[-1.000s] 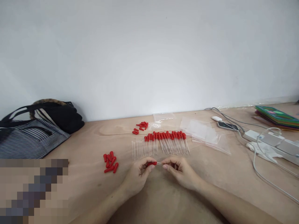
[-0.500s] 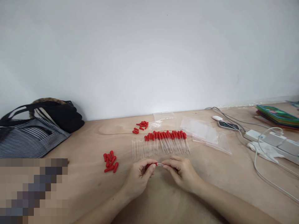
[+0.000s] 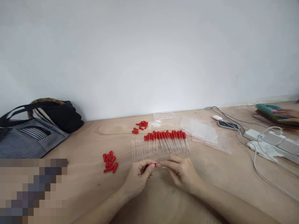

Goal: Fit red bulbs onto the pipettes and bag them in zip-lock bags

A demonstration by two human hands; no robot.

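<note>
My left hand (image 3: 141,172) pinches a red rubber dropper bulb (image 3: 155,165), mostly covered by the fingers. From the right, my right hand (image 3: 181,171) grips a clear glass dropper tube (image 3: 158,165), whose end meets the mouth of the bulb. How deep the tube sits in the bulb I cannot tell. Just beyond my hands lies a row of glass droppers fitted with red bulbs (image 3: 165,135). At that row's left end are several bare tubes (image 3: 137,150). Loose red bulbs (image 3: 109,162) form a pile to the left of my left hand.
Smaller red bulbs (image 3: 141,125) lie farther back, beside thin clear tubes (image 3: 155,125). Plastic bags (image 3: 203,132) spread behind the row. Rightward are a phone (image 3: 228,125), a power strip (image 3: 273,141) and cables. Another person's hand (image 3: 288,114) rests on colourful stacked pieces (image 3: 268,113). A striped bag (image 3: 30,137) stands left.
The hands have drawn slightly closer, and less of the tube shows between them. Another person's hand has come onto the colourful stack at the far right.
</note>
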